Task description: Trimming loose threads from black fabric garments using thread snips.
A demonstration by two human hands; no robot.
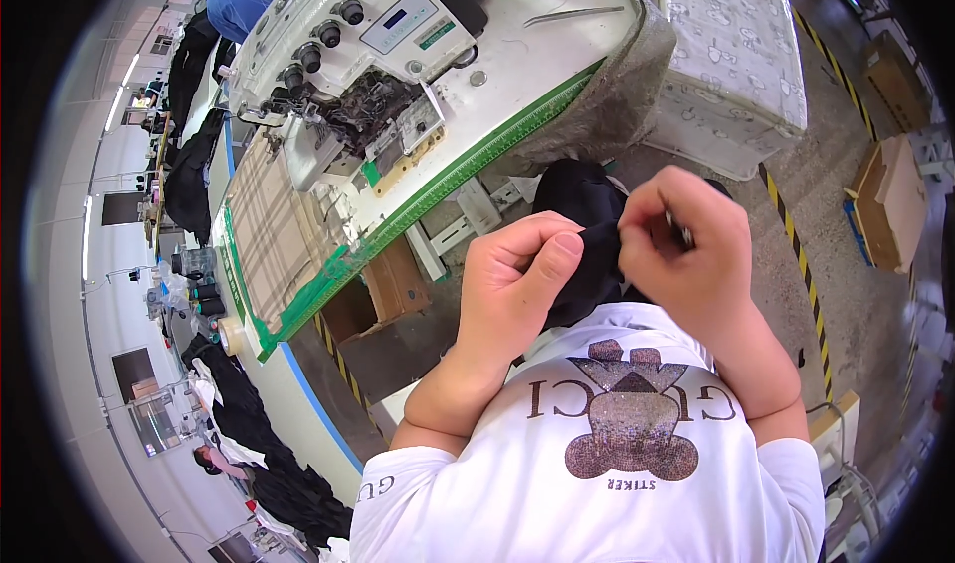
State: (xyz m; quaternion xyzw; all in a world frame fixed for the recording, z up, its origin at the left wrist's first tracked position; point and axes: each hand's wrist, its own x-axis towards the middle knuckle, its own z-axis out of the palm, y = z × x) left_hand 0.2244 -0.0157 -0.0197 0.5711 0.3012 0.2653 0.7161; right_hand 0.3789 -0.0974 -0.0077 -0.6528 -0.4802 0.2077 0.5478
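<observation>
My left hand [517,280] is closed, the thumb pressed against the curled index finger. It pinches one end of a short stretch of black cloth [599,237] in front of my shirt. The other end runs to the fingertips of my right hand [693,250], also closed and slightly blurred. Something small, dark and shiny shows inside its curled fingers, too hidden to name. More black fabric [579,190] lies beyond and below the hands; whether it is the same piece or my clothing I cannot tell.
A white sewing machine [368,56] with dark dials stands on a table edged with a green measuring tape [497,145]. Tweezers [574,15] lie near its far end. A cloth-covered box [731,56] stands at the right; cardboard boxes [396,282] are on the floor.
</observation>
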